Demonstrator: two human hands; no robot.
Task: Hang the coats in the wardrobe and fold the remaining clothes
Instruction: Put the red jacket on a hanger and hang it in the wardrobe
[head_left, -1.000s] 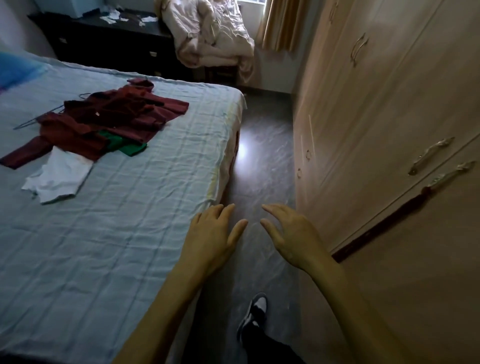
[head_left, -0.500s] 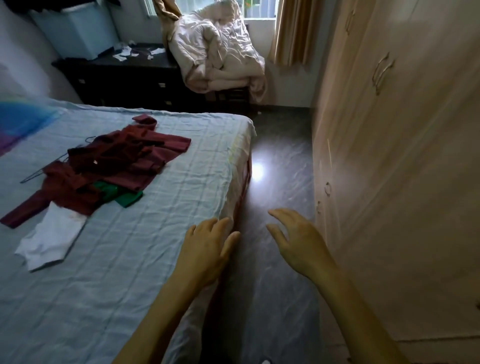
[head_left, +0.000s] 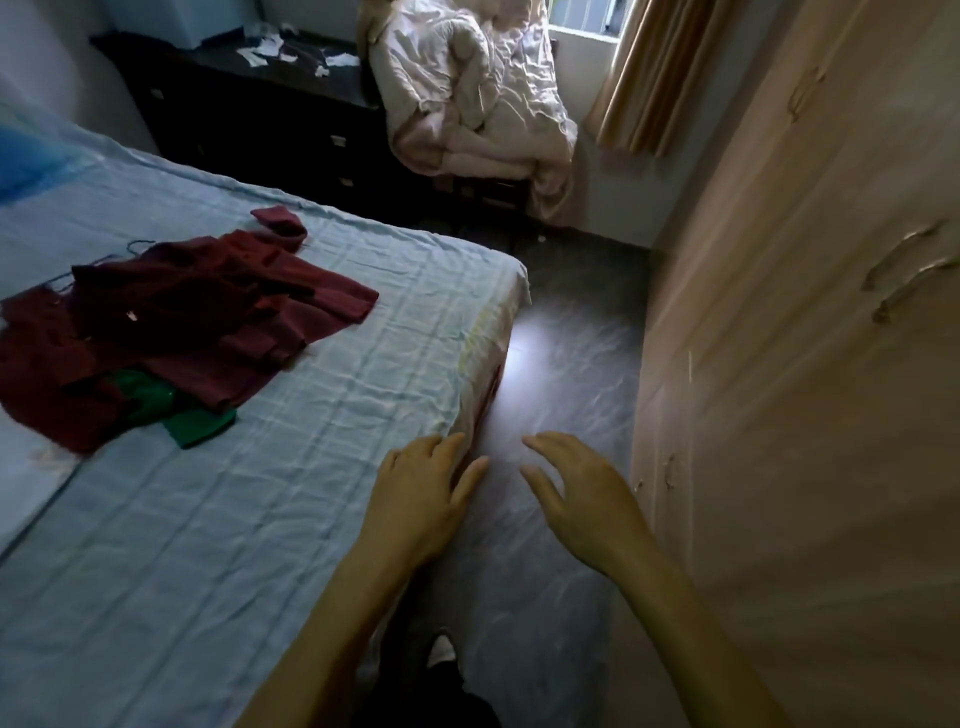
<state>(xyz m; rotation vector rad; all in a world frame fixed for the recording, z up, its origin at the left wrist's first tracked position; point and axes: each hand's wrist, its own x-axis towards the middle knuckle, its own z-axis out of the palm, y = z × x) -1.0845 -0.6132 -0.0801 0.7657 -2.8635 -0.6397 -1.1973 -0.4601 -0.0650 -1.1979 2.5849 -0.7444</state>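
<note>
- Over the last second the view has been swung along the bed (head_left: 270, 545). The pile of dark red coats (head_left: 171, 322) is now seen larger and further to the left, so it appears to have been approached a little.
- The pile itself has not been disturbed. The coats lie spread on the sheet as before, with a green garment (head_left: 197, 423) showing from under their near edge and a pale cloth (head_left: 26, 478) now mostly cut off at the left border.
- Nothing has been picked up in that time, so the task is judged to be at its very start: no coat hung, nothing folded.
- The wardrobe (head_left: 805, 441) runs along the right, with its doors closed and its handles (head_left: 904, 275) untouched. A door will have to be opened before any coat is hung.
- The left hand (head_left: 421, 499) is held palm down over the bed's near edge, well apart from the coats. Whether the sheet is touched cannot be told.
- The right hand (head_left: 587, 499) is held palm down over the dark floor (head_left: 561, 364), between bed and wardrobe, near the doors but not on them.
- The fingers (head_left: 545, 447) of both hands are loosely spread and slightly bent, with nothing held, much as they were a second ago.
- A shoe (head_left: 441, 649) is seen low between the forearms.
</note>
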